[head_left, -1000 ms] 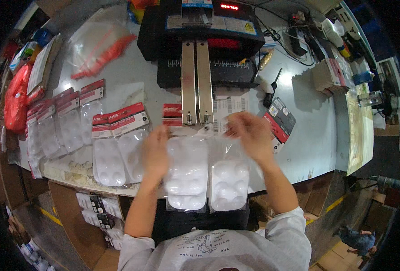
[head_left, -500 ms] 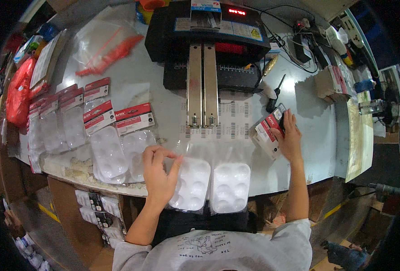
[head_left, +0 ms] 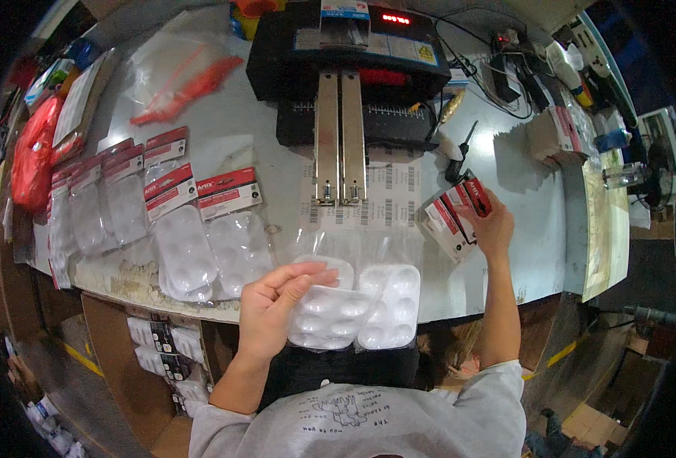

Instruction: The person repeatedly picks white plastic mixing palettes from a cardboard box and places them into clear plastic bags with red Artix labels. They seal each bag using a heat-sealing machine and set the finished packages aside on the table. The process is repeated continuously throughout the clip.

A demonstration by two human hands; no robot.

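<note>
My left hand (head_left: 275, 307) grips a white plastic palette tray in a clear bag (head_left: 329, 309) at the table's near edge, tilted across a second bagged tray (head_left: 393, 304) lying beside it. My right hand (head_left: 494, 226) reaches out to the right and holds a red and white header card (head_left: 474, 194) at the top of a small stack of such cards (head_left: 449, 220). Sheets of barcode labels (head_left: 387, 187) lie on the table between the hands and the black machine.
A black sealing machine (head_left: 353, 69) with two metal rails (head_left: 340, 137) stands at the back centre. Several packed trays with red headers (head_left: 201, 229) lie at left. Red plastic bags (head_left: 34, 149) sit far left; cables and boxes (head_left: 544, 91) at right.
My left hand has lifted and turned one bagged tray over the other. My right hand stayed at the card stack on the right and has taken hold of a card.
</note>
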